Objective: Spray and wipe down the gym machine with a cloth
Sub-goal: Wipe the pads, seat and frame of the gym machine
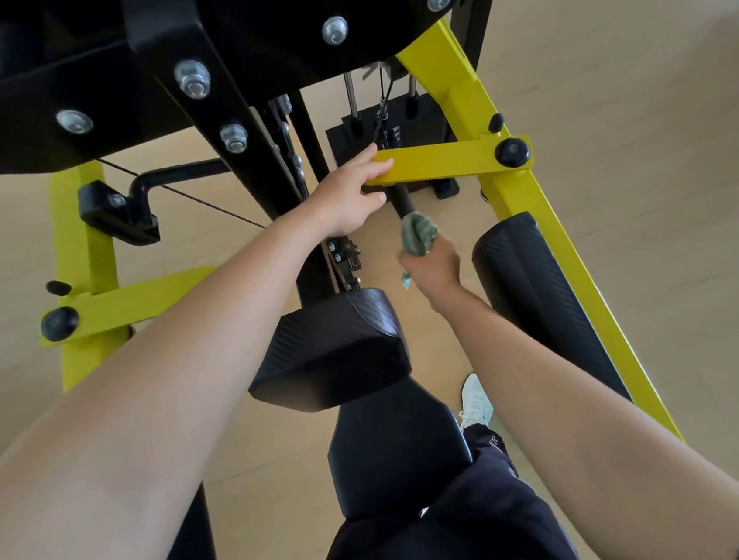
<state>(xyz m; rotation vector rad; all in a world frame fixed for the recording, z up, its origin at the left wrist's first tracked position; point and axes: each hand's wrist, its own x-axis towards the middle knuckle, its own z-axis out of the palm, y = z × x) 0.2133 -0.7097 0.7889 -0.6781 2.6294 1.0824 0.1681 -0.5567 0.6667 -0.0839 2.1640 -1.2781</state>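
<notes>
A black and yellow gym machine fills the view from above. My left hand reaches forward and holds the inner end of a yellow crossbar, fingers over its top and thumb beneath. Just below that bar hangs a black handle. My right hand grips a bunched green cloth and presses it against the lower end of that handle. No spray bottle is in view.
A black back pad and seat lie below my arms, with a black roller pad on the right. The weight stack stands behind the crossbar. A second yellow arm sits left. My shoe rests on the beige floor.
</notes>
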